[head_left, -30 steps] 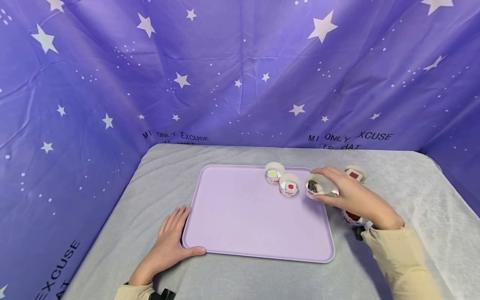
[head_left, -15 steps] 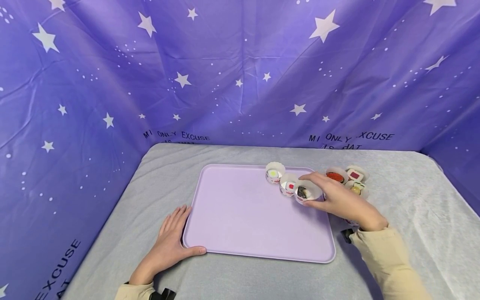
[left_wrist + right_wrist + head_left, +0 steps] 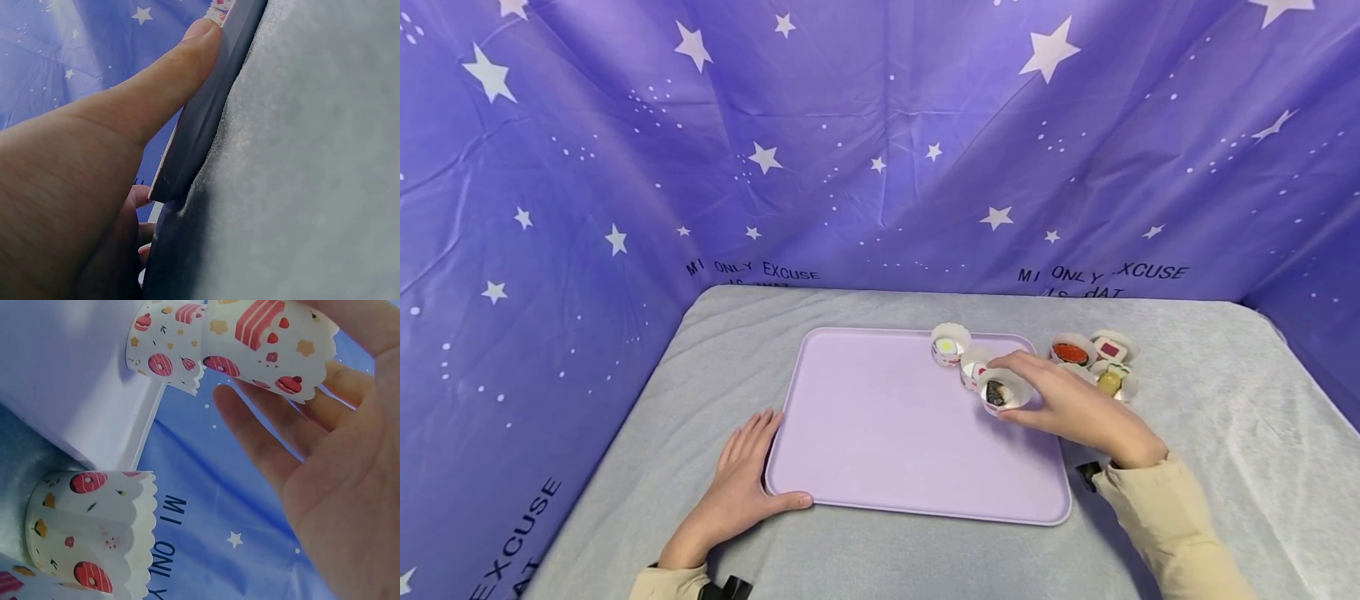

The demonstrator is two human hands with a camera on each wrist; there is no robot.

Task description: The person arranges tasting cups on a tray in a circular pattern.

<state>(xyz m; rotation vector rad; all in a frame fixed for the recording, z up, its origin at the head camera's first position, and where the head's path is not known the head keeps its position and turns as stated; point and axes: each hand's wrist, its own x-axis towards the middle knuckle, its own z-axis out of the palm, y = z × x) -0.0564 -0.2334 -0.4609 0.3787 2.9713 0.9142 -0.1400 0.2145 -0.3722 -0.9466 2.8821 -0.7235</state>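
My right hand [image 3: 1075, 408] grips a paper baking cup [image 3: 1019, 386] by its sides, thumb near and fingers far, over the right part of the lilac tray [image 3: 880, 433]. Inside that cup sits a small black and white piece [image 3: 997, 392]. Cakes and donuts are printed on its wall [image 3: 269, 347] in the right wrist view. A second cup [image 3: 970, 379] with a red-dotted white piece is right beside it, partly covered by the held cup. Behind stands a third cup [image 3: 951, 343] with a green-yellow piece. My left hand [image 3: 737, 482] rests at the tray's near left corner, fingers along the side, thumb on the front rim.
Several more cups stand off the tray on the right: one with orange-red filling [image 3: 1071, 353], one with a white piece with a dark red square [image 3: 1109, 348], one with a yellow piece [image 3: 1110, 381]. Grey cloth [image 3: 865, 558] covers the table; a purple starry curtain [image 3: 850, 192] hangs behind.
My right hand has carried the held cup leftward and slightly nearer, from the tray's right edge to beside the red-dotted one. The cups at the right are more exposed. My left hand has stayed put.
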